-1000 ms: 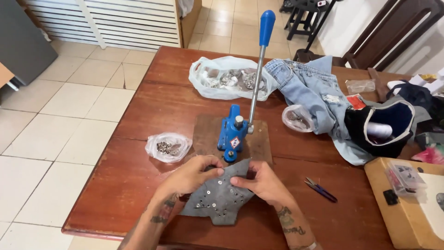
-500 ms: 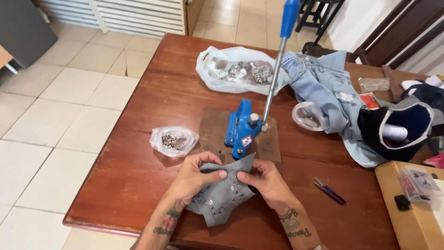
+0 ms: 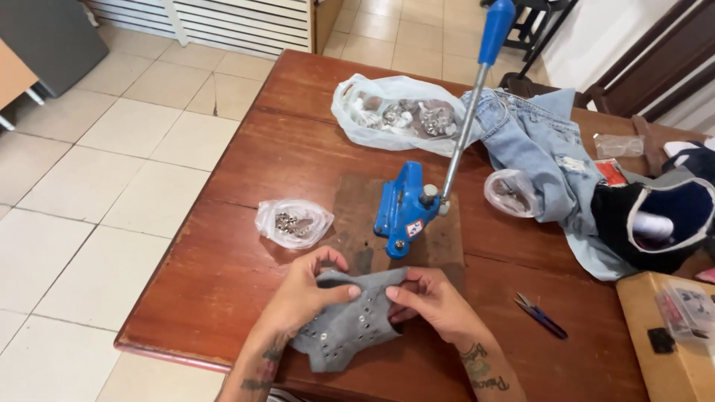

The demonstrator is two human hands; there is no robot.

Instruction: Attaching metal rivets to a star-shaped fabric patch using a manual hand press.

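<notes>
Both my hands pinch the grey studded fabric point(image 3: 346, 327), left hand point(image 3: 305, 294) and right hand point(image 3: 432, 301), top edge just below the blue press point(image 3: 406, 212), right one nearer

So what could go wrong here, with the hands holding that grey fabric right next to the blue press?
1. Both the left hand and right hand pinch the grey fabric just below the blue hand press; fingers could get caught under its head if the lever comes down.
2. The small scissors lie open on the table beside the right forearm and might be knocked or jabbed.
</notes>
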